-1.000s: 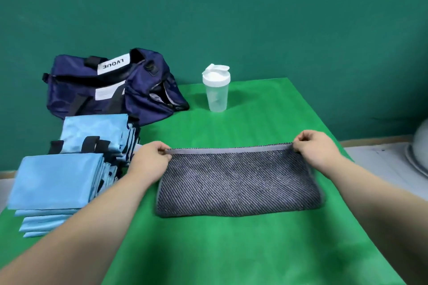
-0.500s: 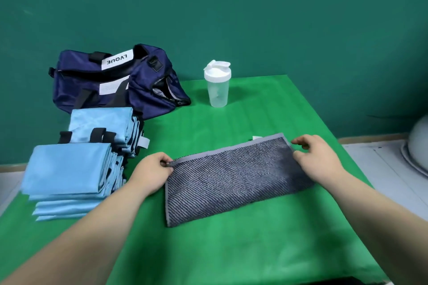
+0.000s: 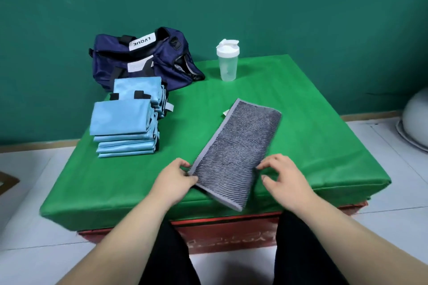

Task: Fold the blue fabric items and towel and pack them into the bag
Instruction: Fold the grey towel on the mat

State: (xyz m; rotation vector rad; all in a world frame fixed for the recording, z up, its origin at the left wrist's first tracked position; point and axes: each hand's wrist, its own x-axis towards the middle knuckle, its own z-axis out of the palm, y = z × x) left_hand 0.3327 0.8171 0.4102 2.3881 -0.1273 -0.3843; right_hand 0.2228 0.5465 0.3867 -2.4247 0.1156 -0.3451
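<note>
The grey towel (image 3: pixel 234 150) lies on the green table (image 3: pixel 312 146) as a long narrow strip, set at an angle, with its near end at the front edge and its far end pointing toward the bottle (image 3: pixel 228 60). It seems to be folded once or twice along its length already, but it is not yet short enough for packing, so I judge that at least one more fold across is left. The left hand (image 3: pixel 172 181) pinches the near left corner of the towel between thumb and fingers, closed on the cloth. The right hand (image 3: pixel 283 177) is at the right edge of the near end, with fingers spread and half curled; its fingertips are touching or almost touching the towel, and I cannot tell if it has a real hold. On the left side of the table the blue items (image 3: pixel 125 122) stand in two neat stacks, one just behind the other, so this folding looks finished. The bag (image 3: pixel 143 60) sits at the far left corner, with its top seeming open, and I cannot see anything packed inside. All the packing is then left to do. On a white strip on the bag I read "LVQUE", seen upside down. A second white label below it is too small to read.
</note>
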